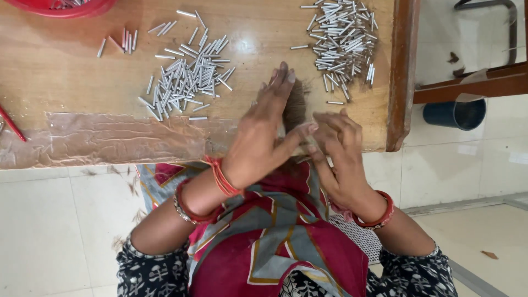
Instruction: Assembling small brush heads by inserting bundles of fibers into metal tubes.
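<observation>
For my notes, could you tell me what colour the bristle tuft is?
Dark brown tuft, head view.

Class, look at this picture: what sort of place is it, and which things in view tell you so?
Probably a small handwork bench in a home or workshop. Piles of small metal tubes lie on a worn wooden table patched with tape, and the left hand and right hand work a tuft of brown bristles at its edge.

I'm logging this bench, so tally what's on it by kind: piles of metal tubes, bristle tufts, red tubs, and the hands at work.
Heaps of small metal tubes: 3 (main, right, small)
Brown bristle tuft: 1, between the left hand and right hand
Red tub: 1
Hands: 2
Total: 7
</observation>
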